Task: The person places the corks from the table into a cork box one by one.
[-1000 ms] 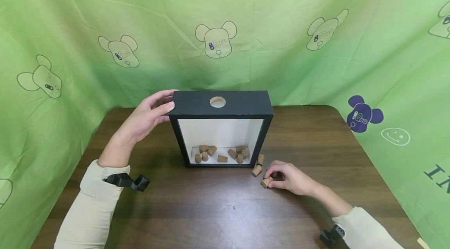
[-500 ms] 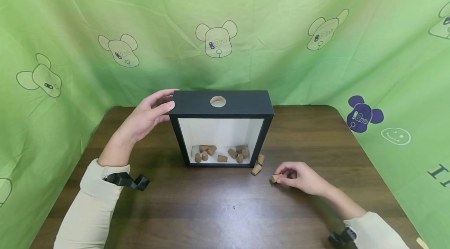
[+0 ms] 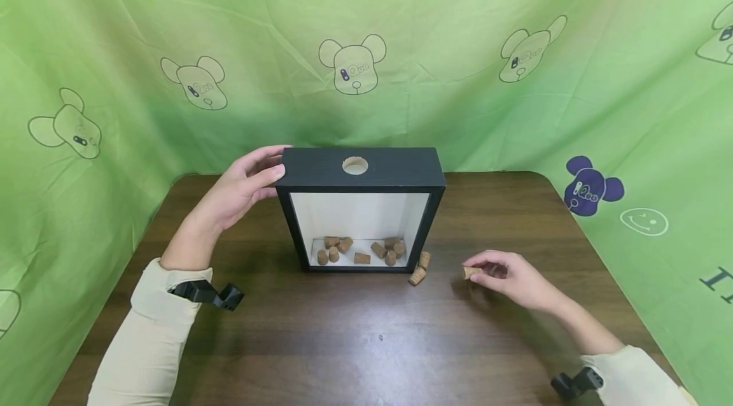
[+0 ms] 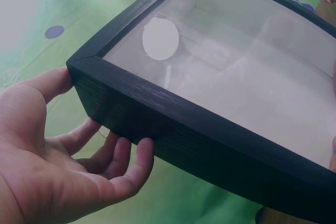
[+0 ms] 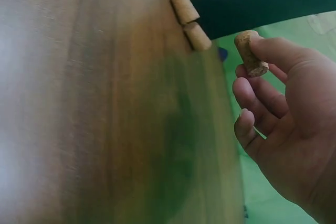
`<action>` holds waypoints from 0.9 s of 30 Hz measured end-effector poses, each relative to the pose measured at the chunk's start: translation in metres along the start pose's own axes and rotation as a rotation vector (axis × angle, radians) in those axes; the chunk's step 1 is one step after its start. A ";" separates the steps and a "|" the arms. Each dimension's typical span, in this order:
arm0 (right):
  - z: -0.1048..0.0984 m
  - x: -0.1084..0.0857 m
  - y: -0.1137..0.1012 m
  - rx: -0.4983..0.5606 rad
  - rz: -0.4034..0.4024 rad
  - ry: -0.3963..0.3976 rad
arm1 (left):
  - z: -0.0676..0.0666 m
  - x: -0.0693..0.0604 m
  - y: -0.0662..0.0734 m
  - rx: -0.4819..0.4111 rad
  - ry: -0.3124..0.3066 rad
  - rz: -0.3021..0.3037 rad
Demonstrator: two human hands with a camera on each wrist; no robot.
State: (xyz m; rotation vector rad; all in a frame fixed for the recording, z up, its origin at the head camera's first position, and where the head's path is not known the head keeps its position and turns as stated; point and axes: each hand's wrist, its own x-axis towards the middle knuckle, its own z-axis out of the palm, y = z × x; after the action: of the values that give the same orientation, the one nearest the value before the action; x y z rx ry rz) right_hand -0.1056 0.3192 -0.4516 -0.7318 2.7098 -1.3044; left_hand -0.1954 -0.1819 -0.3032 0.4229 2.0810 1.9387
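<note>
A black-framed box (image 3: 321, 167) with a see-through front stands upright on the table, a round hole (image 3: 355, 165) in its top. My left hand (image 3: 235, 196) grips its upper left corner; the left wrist view shows thumb and fingers about the black frame (image 4: 157, 108). Right of the box, my right hand (image 3: 518, 275) pinches a cork (image 5: 252, 53) between thumb and fingers, above the tabletop. Several corks (image 3: 362, 258) lie or stand on the box's white floor. Two more, an upper cork (image 3: 424, 259) and a lower cork (image 3: 417, 276), lie outside by its lower right corner.
The brown wooden table (image 3: 343, 342) carries the box near its back edge. A green printed curtain (image 3: 435, 113) hangs behind and at both sides. Each wrist bears a black camera mount, such as the left mount (image 3: 209, 295).
My right hand has lifted the cork off the table and carried it rightward and slightly back, away from the two loose corks. The left hand and the box have stayed put.
</note>
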 end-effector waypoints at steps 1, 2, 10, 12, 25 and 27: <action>-0.003 0.000 -0.001 -0.008 -0.004 0.005 | 0.000 0.000 0.000 0.000 0.000 0.000; -0.006 0.001 -0.002 -0.015 -0.007 0.010 | 0.000 0.001 0.000 0.000 -0.001 0.001; -0.031 0.007 -0.017 -0.084 0.005 0.070 | 0.001 0.001 0.001 0.004 -0.002 0.000; -0.038 0.009 -0.022 -0.107 0.003 0.086 | 0.001 0.001 0.002 0.005 -0.002 -0.002; -0.085 0.029 -0.059 -0.205 0.002 0.153 | 0.000 -0.002 0.002 0.017 0.001 -0.017; -0.090 0.033 -0.066 -0.212 -0.001 0.156 | 0.000 -0.002 0.002 0.017 0.003 -0.018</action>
State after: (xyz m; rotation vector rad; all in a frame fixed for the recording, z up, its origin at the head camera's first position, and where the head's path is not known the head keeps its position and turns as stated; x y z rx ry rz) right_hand -0.1306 0.3350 -0.3388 -0.6719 3.0076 -1.1303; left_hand -0.1934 -0.1826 -0.3013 0.4034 2.0966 1.9142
